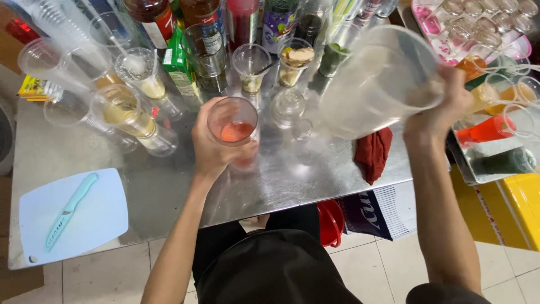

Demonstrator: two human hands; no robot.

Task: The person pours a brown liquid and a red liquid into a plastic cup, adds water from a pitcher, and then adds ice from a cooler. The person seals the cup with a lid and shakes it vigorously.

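The steel table (315, 174) is crowded. The right hand (436, 110) is wrapped tight round the handle of a large clear plastic pitcher (377, 81), raised and tilted; it could splash past the cup's narrow mouth. The left hand (216, 149) grips a clear plastic cup of red liquid (235, 130) (standing on the tabletop), which could tip into the neighbouring cups.

Knife (70, 209) on board (73, 217), left of cup (233, 132); cloth (372, 153) right; bottles (197, 22) behind, perhaps touching.
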